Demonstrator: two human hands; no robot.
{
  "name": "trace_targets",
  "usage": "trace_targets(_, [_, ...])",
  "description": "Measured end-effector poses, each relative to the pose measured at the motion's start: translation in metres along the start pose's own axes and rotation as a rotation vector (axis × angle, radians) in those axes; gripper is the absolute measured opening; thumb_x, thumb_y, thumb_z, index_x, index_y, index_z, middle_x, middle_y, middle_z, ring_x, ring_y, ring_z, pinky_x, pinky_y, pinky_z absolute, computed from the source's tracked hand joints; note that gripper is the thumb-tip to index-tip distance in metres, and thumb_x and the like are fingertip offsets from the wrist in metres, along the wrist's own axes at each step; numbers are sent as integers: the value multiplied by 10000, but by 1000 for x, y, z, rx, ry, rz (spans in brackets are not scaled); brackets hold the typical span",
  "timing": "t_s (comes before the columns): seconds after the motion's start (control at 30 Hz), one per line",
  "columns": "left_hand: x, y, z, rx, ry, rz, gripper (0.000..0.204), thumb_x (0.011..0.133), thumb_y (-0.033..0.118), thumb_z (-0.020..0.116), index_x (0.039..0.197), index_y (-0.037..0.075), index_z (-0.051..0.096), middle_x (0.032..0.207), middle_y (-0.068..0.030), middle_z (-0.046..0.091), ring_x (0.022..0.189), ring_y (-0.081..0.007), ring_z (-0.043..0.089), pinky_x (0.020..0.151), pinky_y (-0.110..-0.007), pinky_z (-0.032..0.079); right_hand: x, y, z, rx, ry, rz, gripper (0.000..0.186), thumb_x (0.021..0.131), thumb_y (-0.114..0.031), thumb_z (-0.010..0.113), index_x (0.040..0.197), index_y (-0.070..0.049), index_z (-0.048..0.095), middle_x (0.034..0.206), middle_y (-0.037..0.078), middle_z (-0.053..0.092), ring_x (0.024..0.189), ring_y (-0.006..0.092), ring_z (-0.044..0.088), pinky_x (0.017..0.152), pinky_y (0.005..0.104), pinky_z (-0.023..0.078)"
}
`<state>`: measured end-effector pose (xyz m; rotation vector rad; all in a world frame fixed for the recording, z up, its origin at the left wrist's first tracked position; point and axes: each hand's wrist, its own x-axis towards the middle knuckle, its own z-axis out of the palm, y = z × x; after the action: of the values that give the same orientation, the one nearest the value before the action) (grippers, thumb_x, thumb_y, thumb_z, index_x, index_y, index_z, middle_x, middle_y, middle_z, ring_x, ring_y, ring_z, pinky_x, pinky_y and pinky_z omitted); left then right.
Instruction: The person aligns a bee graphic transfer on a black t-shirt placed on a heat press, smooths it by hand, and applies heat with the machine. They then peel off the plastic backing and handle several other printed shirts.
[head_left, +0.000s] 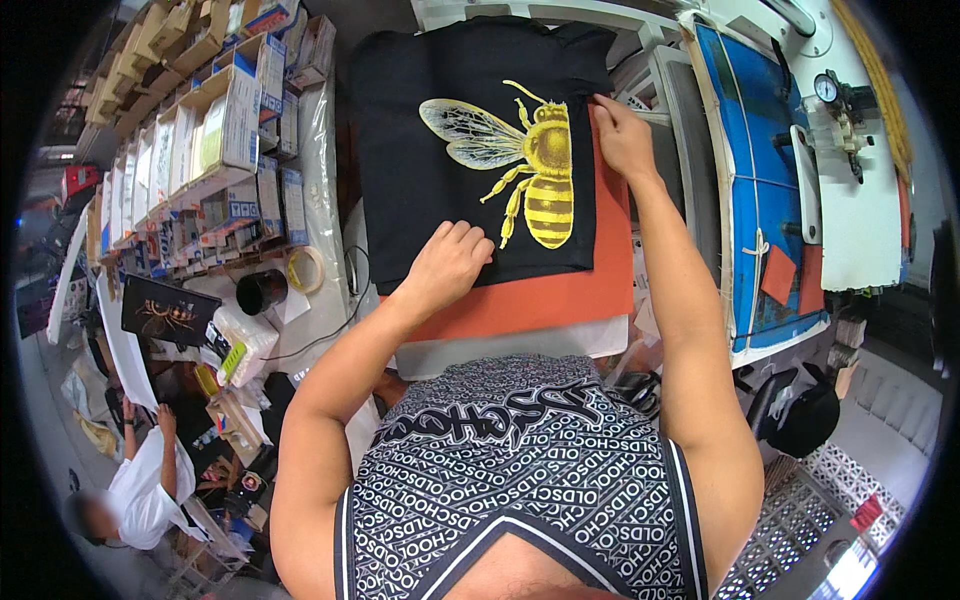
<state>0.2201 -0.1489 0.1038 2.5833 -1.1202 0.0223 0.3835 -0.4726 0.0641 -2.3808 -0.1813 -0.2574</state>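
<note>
A black fabric piece with a large yellow bee print lies over an orange-red platen. At the fabric's lower left edge, my left hand presses down with its fingers curled closed against the cloth; the fingertips are partly hidden. My right hand is closed at the upper right edge of the fabric, thumb and fingers pinching it beside the bee's head. The print shows half of the bee, cut off straight along its right side. Wrinkles run along the fabric's far edge.
Cardboard boxes fill shelving at the left, above a tape roll and a black cup. A blue screen frame and a pressure gauge stand at the right. A person in white works at the lower left.
</note>
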Motion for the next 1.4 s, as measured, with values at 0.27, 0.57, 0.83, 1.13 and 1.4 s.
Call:
trace_targets(0.27, [2,12,-6,13,6,-60,183,873,228,680,876,72,584,882,-81,586,866,-262,581,773,-393,428,-43,-39,4,-175,175,-317,194,833,-115,658,982,-13,730,1082,167,717,1088,361,643,996,465,485])
trace_targets(0.57, [51,-5,-23,-69,108,-9,137,832,158,722,839,49,638,891,-98,627,914,-308,619,807,-444,482,-25,-48,34,-199,295,-127,271,872,-155,656,1117,-57,719,1205,130,667,1180,340,573,1013,473,444])
trace_targets(0.83, [165,-64,23,120,255,-98,429,920,239,620,1303,46,612,1421,-96,547,1378,-317,445,1171,-597,298,13,-15,37,-288,324,11,218,846,-306,763,1029,-188,776,1131,-57,701,1143,245,575,978,515,347])
trace_targets(1.13, [154,-66,21,158,89,-222,509,965,349,601,1448,207,528,1497,-91,475,1458,-354,336,1158,-714,206,10,0,43,-222,389,-3,150,817,-294,794,938,-204,797,1111,-105,713,1112,225,563,985,467,335])
trace_targets(1.4, [164,-58,12,183,5,-213,550,934,481,631,1458,343,535,1426,-151,487,1402,-419,336,1064,-802,222,11,-10,33,-310,370,-55,165,847,-300,793,975,-196,796,1101,-59,725,1068,212,614,966,392,414])
